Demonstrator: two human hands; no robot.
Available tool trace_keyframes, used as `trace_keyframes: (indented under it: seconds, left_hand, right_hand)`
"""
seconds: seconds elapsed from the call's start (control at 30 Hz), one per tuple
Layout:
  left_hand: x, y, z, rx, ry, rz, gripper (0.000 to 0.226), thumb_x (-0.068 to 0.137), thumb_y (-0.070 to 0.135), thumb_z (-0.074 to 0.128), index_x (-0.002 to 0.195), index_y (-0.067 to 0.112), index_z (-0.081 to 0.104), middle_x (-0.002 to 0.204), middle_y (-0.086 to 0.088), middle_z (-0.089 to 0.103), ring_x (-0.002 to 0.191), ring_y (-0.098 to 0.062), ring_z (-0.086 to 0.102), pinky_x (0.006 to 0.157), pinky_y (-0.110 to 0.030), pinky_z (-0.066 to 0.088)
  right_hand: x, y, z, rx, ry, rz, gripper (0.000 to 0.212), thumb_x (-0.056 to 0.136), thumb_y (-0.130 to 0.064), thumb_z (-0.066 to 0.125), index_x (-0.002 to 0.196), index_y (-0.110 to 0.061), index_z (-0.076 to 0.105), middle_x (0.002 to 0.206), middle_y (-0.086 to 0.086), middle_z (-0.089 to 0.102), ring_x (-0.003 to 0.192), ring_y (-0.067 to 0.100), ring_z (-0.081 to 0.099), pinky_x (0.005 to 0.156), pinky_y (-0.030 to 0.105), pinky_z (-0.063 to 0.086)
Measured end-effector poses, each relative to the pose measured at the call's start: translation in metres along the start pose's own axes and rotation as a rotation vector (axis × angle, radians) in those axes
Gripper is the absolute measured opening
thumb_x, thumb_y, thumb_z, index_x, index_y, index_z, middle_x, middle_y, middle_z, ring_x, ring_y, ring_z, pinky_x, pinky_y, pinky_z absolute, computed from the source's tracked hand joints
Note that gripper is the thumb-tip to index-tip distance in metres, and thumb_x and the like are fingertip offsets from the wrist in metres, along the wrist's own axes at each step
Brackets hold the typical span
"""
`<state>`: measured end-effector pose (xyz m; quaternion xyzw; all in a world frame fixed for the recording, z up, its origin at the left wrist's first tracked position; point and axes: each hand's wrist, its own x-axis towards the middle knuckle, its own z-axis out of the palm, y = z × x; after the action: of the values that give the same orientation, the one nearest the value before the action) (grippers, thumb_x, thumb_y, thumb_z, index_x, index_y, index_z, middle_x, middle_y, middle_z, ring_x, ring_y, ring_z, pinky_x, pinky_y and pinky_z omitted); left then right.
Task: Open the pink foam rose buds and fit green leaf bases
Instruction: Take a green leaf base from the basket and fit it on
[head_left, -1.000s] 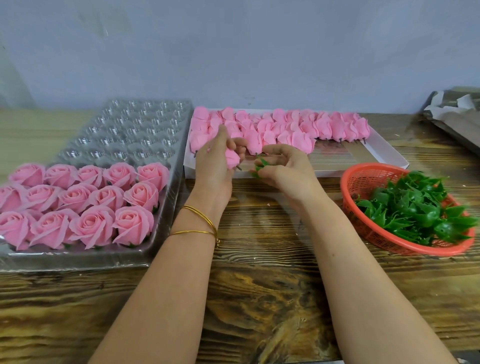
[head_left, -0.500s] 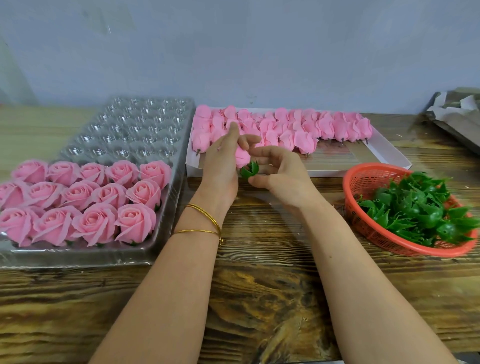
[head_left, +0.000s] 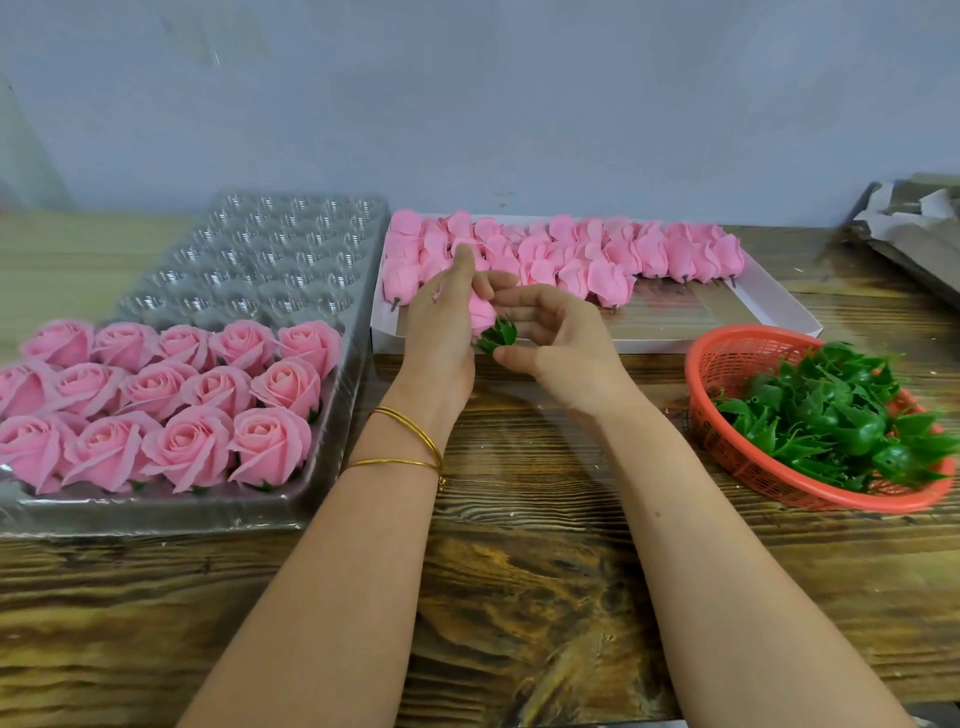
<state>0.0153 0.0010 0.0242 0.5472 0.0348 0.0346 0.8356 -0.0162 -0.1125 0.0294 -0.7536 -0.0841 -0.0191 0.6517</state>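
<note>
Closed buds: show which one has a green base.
The bud in the left hand: the right hand holds a leaf base against it. Buds in the white box have none.

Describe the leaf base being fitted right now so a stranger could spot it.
Find the white box of pink buds at the back of the table. Before its near edge the hands meet, the left hand holding a bud. The leaf base is the spiky green piece at that bud's lower end, pinched by the right hand; the other loose ones lie in the red basket.

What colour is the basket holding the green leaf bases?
Orange-red; the basket shows best in the head view.
</note>
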Motion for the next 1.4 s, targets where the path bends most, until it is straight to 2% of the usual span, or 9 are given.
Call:
trace_keyframes:
  seconds: [0.23, 0.37, 0.6, 0.73, 0.8, 0.93, 1.07, 1.17, 1.4]
  left_hand:
    - [-0.004, -0.001, 0.002, 0.067, -0.005, 0.049, 0.060, 0.100, 0.038, 0.049, 0.042, 0.023, 0.053, 0.077, 0.000, 0.073, 0.080, -0.018, 0.067, 0.084, -0.044, 0.053]
    - [-0.003, -0.001, 0.003, 0.087, -0.003, 0.058, 0.059, 0.100, 0.038, 0.048, 0.043, 0.024, 0.050, 0.083, -0.001, 0.073, 0.099, -0.024, 0.066, 0.090, -0.047, 0.049]
    - [-0.002, -0.002, 0.002, 0.073, -0.013, 0.084, 0.057, 0.100, 0.037, 0.048, 0.045, 0.023, 0.052, 0.086, -0.005, 0.073, 0.098, -0.026, 0.065, 0.100, -0.052, 0.046]
    - [-0.003, -0.002, 0.003, 0.107, -0.009, 0.088, 0.059, 0.100, 0.037, 0.048, 0.042, 0.025, 0.052, 0.085, -0.002, 0.074, 0.107, -0.028, 0.065, 0.103, -0.058, 0.042]
    - [-0.005, -0.002, 0.004, 0.149, -0.014, 0.105, 0.060, 0.100, 0.038, 0.047, 0.041, 0.027, 0.051, 0.082, 0.003, 0.074, 0.104, -0.022, 0.065, 0.103, -0.057, 0.042]
    - [-0.007, -0.003, 0.004, 0.222, -0.037, 0.159, 0.060, 0.101, 0.038, 0.045, 0.042, 0.028, 0.051, 0.079, 0.008, 0.074, 0.094, -0.006, 0.066, 0.098, -0.044, 0.045]
    - [-0.006, -0.006, 0.005, 0.300, -0.054, 0.223, 0.061, 0.102, 0.037, 0.044, 0.042, 0.028, 0.050, 0.074, 0.011, 0.072, 0.081, 0.008, 0.064, 0.071, -0.021, 0.043]
    - [-0.005, -0.008, 0.004, 0.325, -0.040, 0.271, 0.060, 0.102, 0.036, 0.044, 0.042, 0.029, 0.050, 0.071, 0.012, 0.071, 0.077, 0.008, 0.063, 0.056, -0.004, 0.043]
    - [-0.004, -0.011, 0.006, 0.350, -0.031, 0.312, 0.052, 0.102, 0.033, 0.046, 0.052, 0.021, 0.049, 0.068, 0.012, 0.070, 0.069, 0.008, 0.062, 0.058, -0.001, 0.040]
  right_hand:
    - [-0.001, -0.001, 0.004, -0.016, 0.037, -0.004, 0.049, 0.074, 0.022, 0.068, 0.113, -0.005, 0.057, 0.096, -0.002, 0.064, 0.075, -0.006, 0.064, 0.071, 0.013, 0.054]
    - [-0.001, -0.001, 0.006, -0.041, 0.078, 0.040, 0.041, 0.074, 0.011, 0.076, 0.105, -0.010, 0.058, 0.087, -0.003, 0.066, 0.069, -0.004, 0.064, 0.067, 0.015, 0.054]
    - [-0.001, 0.002, 0.007, -0.013, 0.125, 0.073, 0.033, 0.072, 0.005, 0.080, 0.092, -0.017, 0.066, 0.079, 0.000, 0.069, 0.077, 0.011, 0.067, 0.079, 0.030, 0.058]
    - [-0.001, 0.005, 0.007, 0.027, 0.124, 0.103, 0.036, 0.074, 0.010, 0.076, 0.095, -0.019, 0.069, 0.081, 0.003, 0.070, 0.085, 0.027, 0.071, 0.075, 0.058, 0.058]
    - [0.001, 0.006, 0.007, 0.025, 0.139, 0.106, 0.039, 0.072, 0.009, 0.077, 0.092, -0.022, 0.067, 0.085, 0.003, 0.071, 0.088, 0.027, 0.071, 0.074, 0.058, 0.058]
    - [0.002, 0.008, 0.007, -0.009, 0.157, 0.116, 0.040, 0.070, 0.008, 0.080, 0.089, -0.025, 0.066, 0.085, 0.000, 0.071, 0.084, 0.020, 0.071, 0.078, 0.049, 0.060]
    - [0.004, 0.009, 0.009, -0.001, 0.149, 0.156, 0.043, 0.071, 0.010, 0.078, 0.109, -0.007, 0.068, 0.100, 0.017, 0.072, 0.098, 0.034, 0.069, 0.089, 0.055, 0.055]
    - [0.005, 0.011, 0.009, 0.043, 0.146, 0.173, 0.044, 0.072, 0.012, 0.075, 0.113, -0.002, 0.067, 0.101, 0.026, 0.070, 0.097, 0.044, 0.068, 0.082, 0.061, 0.055]
    - [0.007, 0.011, 0.008, 0.123, 0.144, 0.217, 0.042, 0.071, 0.011, 0.076, 0.111, 0.001, 0.067, 0.095, 0.020, 0.072, 0.094, 0.040, 0.070, 0.084, 0.061, 0.055]
